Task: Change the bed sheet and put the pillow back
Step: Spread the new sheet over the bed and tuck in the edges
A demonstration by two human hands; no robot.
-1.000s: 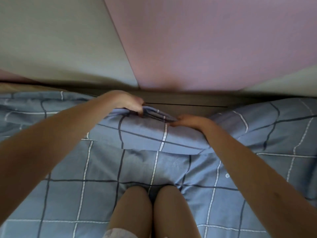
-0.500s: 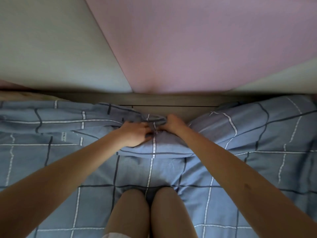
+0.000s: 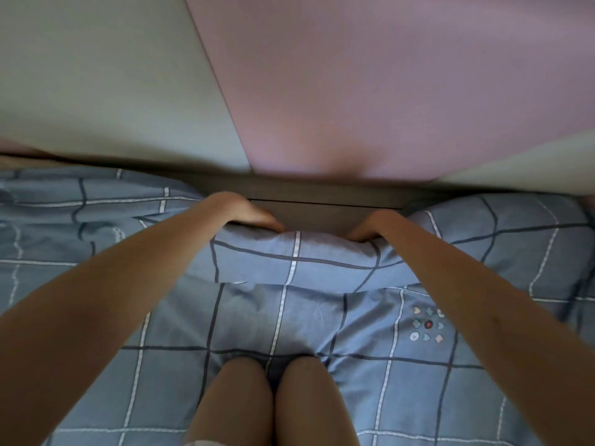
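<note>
Blue checked cotton, thin and softly creased, covers both the sheet (image 3: 306,323) and the plump pillow (image 3: 289,255) lying at the head edge of the bed, against the brown headboard (image 3: 322,214). The left hand (image 3: 244,214) curls its fingers, held together, over the pillow's far rim. The right hand (image 3: 370,226) bends over it likewise, but its fingertips are hidden, so I cannot tell their spread. To seat it well, both hands should probably press down and back evenly, keeping the filling square and the case smooth.

We face a grey-green wall panel (image 3: 96,75) beside a mauve panel (image 3: 386,75); below them runs what seems a brown wooden headboard (image 3: 322,196), dimly lit.
</note>
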